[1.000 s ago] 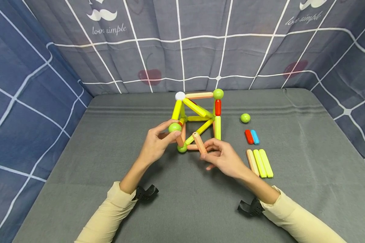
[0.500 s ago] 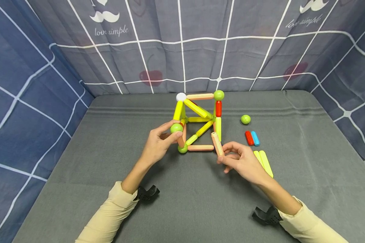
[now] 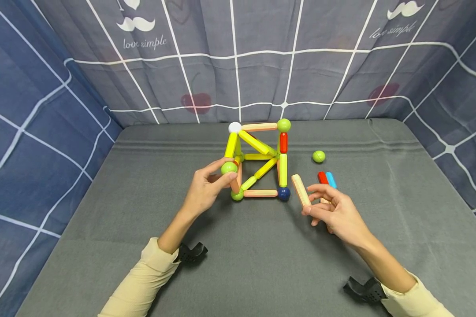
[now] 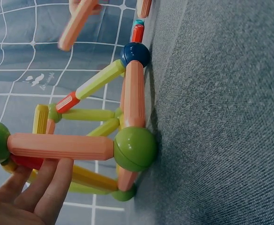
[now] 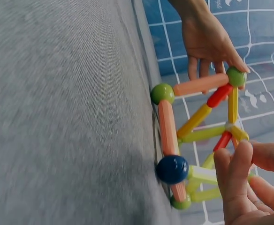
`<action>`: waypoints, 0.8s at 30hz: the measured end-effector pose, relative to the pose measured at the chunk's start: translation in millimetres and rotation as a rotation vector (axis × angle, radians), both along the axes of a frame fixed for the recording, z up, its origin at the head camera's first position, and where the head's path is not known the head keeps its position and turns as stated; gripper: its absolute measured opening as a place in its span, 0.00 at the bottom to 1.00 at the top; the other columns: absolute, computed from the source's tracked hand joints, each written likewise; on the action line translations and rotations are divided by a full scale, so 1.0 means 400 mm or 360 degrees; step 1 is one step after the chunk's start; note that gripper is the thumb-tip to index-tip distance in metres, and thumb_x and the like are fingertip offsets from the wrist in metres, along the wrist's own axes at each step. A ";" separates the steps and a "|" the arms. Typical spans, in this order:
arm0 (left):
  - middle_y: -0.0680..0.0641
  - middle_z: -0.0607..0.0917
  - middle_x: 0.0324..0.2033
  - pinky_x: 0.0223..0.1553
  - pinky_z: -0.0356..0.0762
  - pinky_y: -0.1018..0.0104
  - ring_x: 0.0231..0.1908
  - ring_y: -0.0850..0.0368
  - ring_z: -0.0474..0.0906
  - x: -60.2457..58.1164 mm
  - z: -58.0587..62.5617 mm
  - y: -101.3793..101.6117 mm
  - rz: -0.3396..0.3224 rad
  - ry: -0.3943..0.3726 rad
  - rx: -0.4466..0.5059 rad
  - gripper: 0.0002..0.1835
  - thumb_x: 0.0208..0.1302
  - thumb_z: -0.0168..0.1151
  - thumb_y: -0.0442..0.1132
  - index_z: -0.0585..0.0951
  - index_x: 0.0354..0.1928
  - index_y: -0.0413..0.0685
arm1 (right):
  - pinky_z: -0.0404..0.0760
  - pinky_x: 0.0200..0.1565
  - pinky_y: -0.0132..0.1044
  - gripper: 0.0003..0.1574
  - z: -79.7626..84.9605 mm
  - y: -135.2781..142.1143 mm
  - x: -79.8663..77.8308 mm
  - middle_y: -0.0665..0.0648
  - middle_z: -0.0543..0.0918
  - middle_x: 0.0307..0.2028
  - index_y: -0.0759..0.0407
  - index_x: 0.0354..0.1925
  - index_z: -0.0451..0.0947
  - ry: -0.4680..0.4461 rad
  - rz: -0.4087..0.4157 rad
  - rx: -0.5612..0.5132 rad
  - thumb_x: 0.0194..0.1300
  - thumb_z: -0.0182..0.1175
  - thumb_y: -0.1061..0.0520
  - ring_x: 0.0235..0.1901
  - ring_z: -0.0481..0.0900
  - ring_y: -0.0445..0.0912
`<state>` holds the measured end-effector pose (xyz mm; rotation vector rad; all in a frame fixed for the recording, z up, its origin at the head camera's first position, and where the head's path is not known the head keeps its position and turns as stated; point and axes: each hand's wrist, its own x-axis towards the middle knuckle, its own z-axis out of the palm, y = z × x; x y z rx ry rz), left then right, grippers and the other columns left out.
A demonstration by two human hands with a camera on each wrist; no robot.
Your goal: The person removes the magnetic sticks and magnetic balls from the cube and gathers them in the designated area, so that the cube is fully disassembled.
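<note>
My left hand (image 3: 202, 188) pinches a green ball (image 3: 228, 167) at the near upper-left corner of a frame made of magnetic rods and balls. From that ball a peach rod (image 4: 62, 146) runs down to a green ball (image 4: 136, 149) at the tabletop. In my right hand (image 3: 339, 215), thumb and fingertips grip a loose peach magnetic rod (image 3: 300, 190), held tilted to the right of the frame and apart from it. A navy ball (image 3: 283, 193) forms the frame's near lower-right corner. My right fingers hide the held rod in the right wrist view.
A loose green ball (image 3: 319, 156) lies right of the frame. Closer in are a short red rod (image 3: 322, 177) and a short blue rod (image 3: 331, 179). Another peach rod is mostly hidden behind my right hand. A checked curtain (image 3: 206, 79) surrounds the grey-covered table (image 3: 222, 268).
My right hand has moved rightward from the frame's front with the peach rod, uncovering the navy ball and covering the loose yellow rods. The left hand keeps its hold on the green ball.
</note>
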<state>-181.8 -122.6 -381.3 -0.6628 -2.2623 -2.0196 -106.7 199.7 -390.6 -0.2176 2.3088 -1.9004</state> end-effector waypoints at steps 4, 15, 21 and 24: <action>0.40 0.79 0.57 0.40 0.84 0.54 0.42 0.44 0.85 0.001 0.001 -0.001 -0.0002 0.0004 -0.0003 0.22 0.67 0.64 0.32 0.76 0.61 0.34 | 0.67 0.14 0.37 0.38 -0.007 0.024 0.005 0.63 0.75 0.42 0.55 0.70 0.60 0.0046 0.0067 -0.0096 0.67 0.62 0.67 0.26 0.83 0.54; 0.39 0.78 0.58 0.41 0.84 0.54 0.44 0.43 0.85 0.003 0.003 -0.001 -0.0007 -0.0013 0.0011 0.22 0.67 0.63 0.31 0.76 0.61 0.33 | 0.83 0.25 0.47 0.54 -0.005 0.071 0.029 0.70 0.69 0.40 0.41 0.78 0.45 0.0073 0.0078 -0.0116 0.68 0.57 0.72 0.29 0.84 0.64; 0.38 0.78 0.58 0.41 0.84 0.53 0.44 0.43 0.85 0.004 0.005 -0.001 0.0000 -0.0004 -0.0002 0.22 0.67 0.64 0.32 0.76 0.62 0.34 | 0.85 0.31 0.49 0.54 -0.005 0.087 0.042 0.76 0.68 0.43 0.43 0.79 0.45 0.0092 0.0145 -0.0109 0.67 0.54 0.75 0.33 0.84 0.65; 0.40 0.78 0.58 0.41 0.84 0.52 0.44 0.44 0.85 0.004 0.004 -0.001 0.0003 -0.0004 -0.0010 0.22 0.67 0.64 0.32 0.76 0.62 0.34 | 0.85 0.31 0.50 0.52 -0.007 0.092 0.046 0.76 0.68 0.43 0.48 0.78 0.48 0.0091 0.0167 -0.0100 0.66 0.54 0.76 0.33 0.84 0.65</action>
